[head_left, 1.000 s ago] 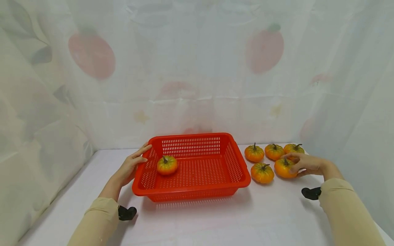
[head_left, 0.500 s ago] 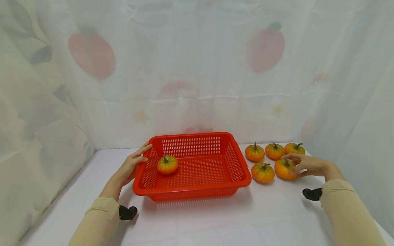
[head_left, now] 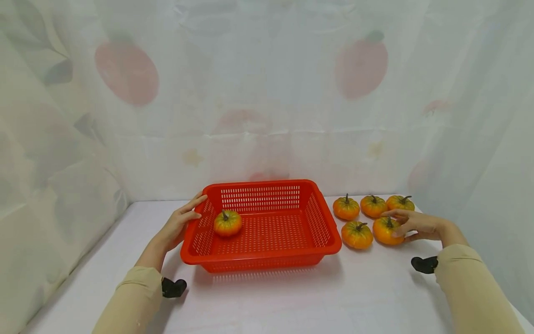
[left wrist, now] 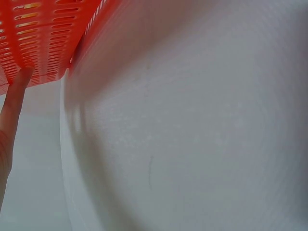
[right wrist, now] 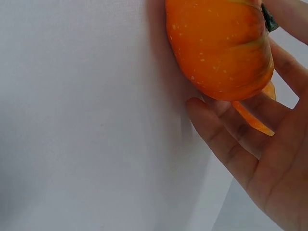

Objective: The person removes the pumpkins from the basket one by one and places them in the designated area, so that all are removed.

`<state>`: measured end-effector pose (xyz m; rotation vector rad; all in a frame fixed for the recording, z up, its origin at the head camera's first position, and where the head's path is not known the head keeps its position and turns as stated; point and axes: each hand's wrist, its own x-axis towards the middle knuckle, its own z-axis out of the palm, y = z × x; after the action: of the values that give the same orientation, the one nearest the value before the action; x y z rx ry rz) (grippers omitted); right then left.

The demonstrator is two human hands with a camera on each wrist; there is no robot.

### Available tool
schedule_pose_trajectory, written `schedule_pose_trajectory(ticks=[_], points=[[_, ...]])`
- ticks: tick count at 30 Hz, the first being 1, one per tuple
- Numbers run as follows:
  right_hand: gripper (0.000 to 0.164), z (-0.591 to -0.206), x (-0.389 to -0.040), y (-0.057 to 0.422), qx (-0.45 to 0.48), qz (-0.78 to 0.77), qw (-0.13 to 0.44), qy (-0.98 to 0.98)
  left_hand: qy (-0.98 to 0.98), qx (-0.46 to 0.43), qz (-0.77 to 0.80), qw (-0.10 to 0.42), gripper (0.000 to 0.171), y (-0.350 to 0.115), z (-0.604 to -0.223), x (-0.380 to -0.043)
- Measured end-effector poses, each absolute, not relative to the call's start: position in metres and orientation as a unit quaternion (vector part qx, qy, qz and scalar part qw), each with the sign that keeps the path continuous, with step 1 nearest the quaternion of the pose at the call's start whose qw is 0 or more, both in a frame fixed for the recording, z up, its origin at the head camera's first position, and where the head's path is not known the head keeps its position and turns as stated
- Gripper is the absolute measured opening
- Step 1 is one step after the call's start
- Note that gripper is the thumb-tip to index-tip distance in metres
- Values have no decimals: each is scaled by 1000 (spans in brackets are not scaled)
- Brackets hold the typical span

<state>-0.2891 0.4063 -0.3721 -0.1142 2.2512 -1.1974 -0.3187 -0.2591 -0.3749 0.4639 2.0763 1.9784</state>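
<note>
A red plastic basket [head_left: 260, 260] with slotted walls stands mid-table, one small orange-green pumpkin [head_left: 227, 224] inside near its left wall. My left hand [head_left: 178, 226] lies against the basket's left side, fingers extended along the rim; in the left wrist view one straight finger [left wrist: 18, 91] touches the outer wall. To the right, my right hand [head_left: 421, 225] holds a pumpkin [head_left: 384, 232] at the front of a group, fingers curled around it and thumb on the near side. The right wrist view shows this pumpkin [right wrist: 221, 48] close beside the palm, its stem partly behind a finger.
Beside the held pumpkin sits another pumpkin [head_left: 357, 235], close to the basket's right wall. Behind them is a row of three, with a left pumpkin [head_left: 346, 208], a middle pumpkin [head_left: 372, 207] and a right pumpkin [head_left: 399, 202]. A printed curtain [head_left: 267, 93] hangs behind the white table [head_left: 292, 301].
</note>
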Motion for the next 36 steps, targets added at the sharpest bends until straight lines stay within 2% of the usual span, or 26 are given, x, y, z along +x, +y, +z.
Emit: schedule_pose_trajectory(ticks=[14, 27, 36], points=[[77, -364, -291, 408, -43, -427, 250, 868, 710, 157, 677, 116, 62, -259, -375, -319], [69, -344, -296, 395, -74, -395, 120, 908, 711, 156, 675, 116, 62, -259, -374, -318], [64, -322, -308, 362, -85, -388, 54, 916, 715, 151, 673, 115, 62, -258, -374, -317]])
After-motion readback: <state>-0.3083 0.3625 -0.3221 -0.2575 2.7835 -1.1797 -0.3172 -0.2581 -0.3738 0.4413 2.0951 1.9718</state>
